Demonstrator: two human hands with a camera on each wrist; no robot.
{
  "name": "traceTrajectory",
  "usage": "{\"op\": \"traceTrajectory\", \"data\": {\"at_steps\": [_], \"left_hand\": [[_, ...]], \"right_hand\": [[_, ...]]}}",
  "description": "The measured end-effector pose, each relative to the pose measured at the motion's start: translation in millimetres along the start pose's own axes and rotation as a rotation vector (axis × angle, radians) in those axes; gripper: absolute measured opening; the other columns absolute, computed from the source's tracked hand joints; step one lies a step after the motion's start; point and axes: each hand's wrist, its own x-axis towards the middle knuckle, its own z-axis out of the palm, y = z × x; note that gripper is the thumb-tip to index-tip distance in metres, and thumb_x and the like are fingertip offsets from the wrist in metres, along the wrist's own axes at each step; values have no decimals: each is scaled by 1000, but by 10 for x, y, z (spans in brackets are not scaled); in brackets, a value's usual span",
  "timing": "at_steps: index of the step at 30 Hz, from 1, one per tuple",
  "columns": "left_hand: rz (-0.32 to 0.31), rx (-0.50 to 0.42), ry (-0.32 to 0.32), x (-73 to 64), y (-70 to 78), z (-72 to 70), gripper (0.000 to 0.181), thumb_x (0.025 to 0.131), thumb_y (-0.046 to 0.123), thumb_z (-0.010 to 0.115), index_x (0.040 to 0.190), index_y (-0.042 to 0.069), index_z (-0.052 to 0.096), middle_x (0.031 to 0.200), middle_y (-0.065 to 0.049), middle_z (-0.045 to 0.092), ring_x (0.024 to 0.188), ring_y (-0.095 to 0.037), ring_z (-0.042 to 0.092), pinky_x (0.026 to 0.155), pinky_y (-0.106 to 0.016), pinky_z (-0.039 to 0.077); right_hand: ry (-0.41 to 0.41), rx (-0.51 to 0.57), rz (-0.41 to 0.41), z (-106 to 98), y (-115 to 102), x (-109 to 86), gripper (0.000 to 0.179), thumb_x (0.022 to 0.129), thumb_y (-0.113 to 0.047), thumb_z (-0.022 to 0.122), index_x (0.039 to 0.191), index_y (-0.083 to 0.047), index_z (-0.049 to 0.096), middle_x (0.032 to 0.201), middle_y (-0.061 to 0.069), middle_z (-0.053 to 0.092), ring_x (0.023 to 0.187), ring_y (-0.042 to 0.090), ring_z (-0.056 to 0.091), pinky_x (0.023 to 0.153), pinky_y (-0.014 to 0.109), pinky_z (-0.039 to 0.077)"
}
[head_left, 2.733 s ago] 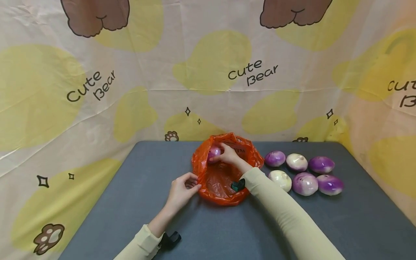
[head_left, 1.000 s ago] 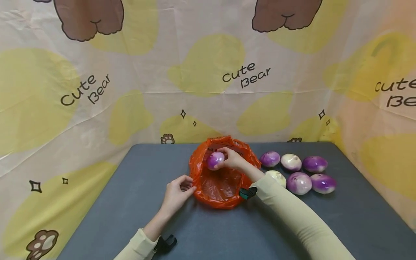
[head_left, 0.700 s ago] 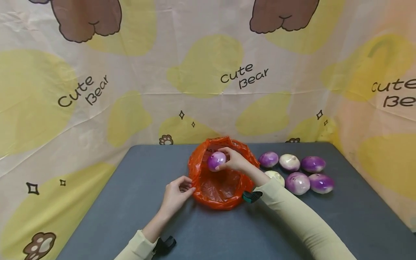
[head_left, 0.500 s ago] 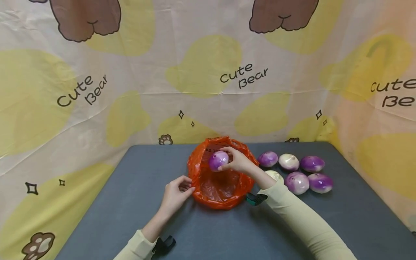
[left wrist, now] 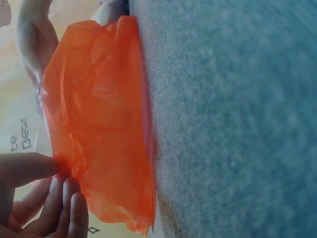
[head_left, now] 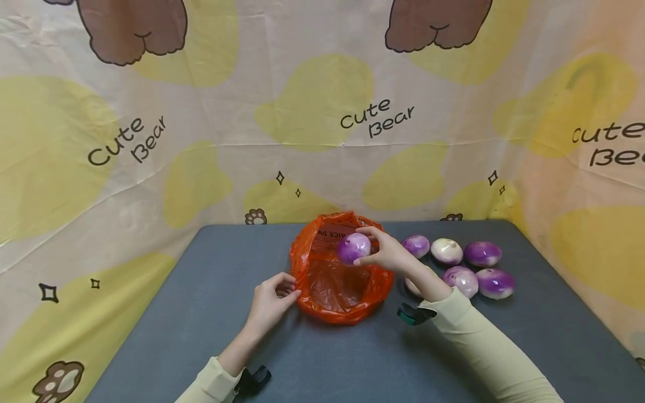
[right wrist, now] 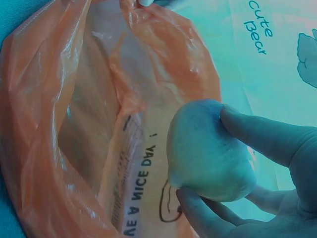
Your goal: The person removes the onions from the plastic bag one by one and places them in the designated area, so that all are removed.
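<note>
An orange-red plastic bag [head_left: 304, 246] stands on the table with its mouth open. At its left rim, thumb and fingers of my left hand [head_left: 272, 299] pinch the film, as the left wrist view shows on the bag [left wrist: 106, 124]. My right hand [head_left: 390, 256] grips a purple-and-white onion [head_left: 353, 249] over the bag's mouth, near the right rim. In the right wrist view, thumb and fingertips clasp the onion [right wrist: 208, 153] from opposite sides, with printed lettering on the bag behind it. Inside the bag's visible part I see only crumpled film.
Several onions [head_left: 461, 281] lie in two rows right of the bag. A pale onion [head_left: 411, 287] is mostly hidden by my right forearm. The grey table [head_left: 227, 252] meets a patterned cloth backdrop [head_left: 312, 101] at its far edge.
My right hand has carried the onion from inside the bag's left side rightward, out toward the right rim. My left hand keeps its hold on the rim. The view has shifted slightly.
</note>
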Motion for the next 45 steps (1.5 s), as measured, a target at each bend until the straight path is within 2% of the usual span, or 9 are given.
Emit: {"op": "traceTrajectory", "data": {"at_steps": [5, 11, 19, 24, 32, 35, 43, 45], "left_hand": [[-11, 4, -2, -6, 0, -4, 15, 77, 7, 77, 87, 13, 68, 78, 0, 66, 72, -11, 61, 65, -20, 53], [-16, 14, -3, -6, -5, -7, 15, 77, 7, 77, 87, 13, 68, 78, 0, 66, 71, -11, 61, 65, -21, 54], [-17, 14, -8, 9, -26, -9, 15, 77, 7, 77, 88, 13, 68, 79, -1, 66, 72, -11, 61, 66, -22, 54], [-17, 9, -13, 14, -35, -6, 14, 78, 7, 77, 89, 12, 68, 80, -2, 66, 72, -11, 60, 66, -23, 55], [-19, 6, -17, 9, -17, -2, 14, 78, 8, 76, 89, 12, 69, 80, -1, 66, 73, -11, 60, 67, -22, 54], [-17, 5, -17, 11, -17, 1, 14, 79, 8, 76, 89, 12, 69, 80, -2, 66, 73, -11, 60, 67, -23, 54], [-26, 9, -19, 25, -21, 9, 14, 78, 7, 77, 88, 12, 68, 80, -2, 66, 72, -12, 61, 66, -23, 55], [-27, 8, -20, 25, -17, 8, 14, 78, 8, 77, 88, 13, 69, 80, -2, 66, 72, -12, 61, 66, -22, 54]], "right_hand": [[0, 50, 6, -96, 48, -113, 76, 77, -26, 79, 140, -16, 40, 135, 20, 49, 111, 32, 58, 91, 45, 52], [6, 107, 21, -236, 125, -246, 77, 79, -24, 78, 143, -10, 36, 136, 24, 45, 113, 36, 56, 90, 44, 52], [46, 98, 22, -436, 217, -397, 78, 80, -24, 77, 143, -8, 34, 134, 28, 47, 110, 38, 58, 85, 41, 54], [56, 101, 12, -569, 258, -518, 76, 83, -24, 74, 144, -7, 32, 135, 29, 45, 112, 40, 57, 91, 47, 51], [85, 90, 63, -789, 330, -705, 77, 85, -28, 72, 146, -11, 29, 139, 28, 41, 118, 43, 53, 98, 58, 42], [91, 95, 68, -873, 373, -760, 78, 85, -27, 71, 147, -10, 27, 141, 29, 40, 119, 44, 52, 98, 58, 43], [138, 12, 94, -1110, 474, -939, 79, 86, -29, 69, 148, -8, 24, 138, 30, 43, 119, 44, 52, 94, 49, 47], [149, -7, 99, -1164, 496, -982, 79, 87, -29, 69, 148, -7, 24, 137, 30, 44, 121, 44, 50, 93, 44, 49]]}}
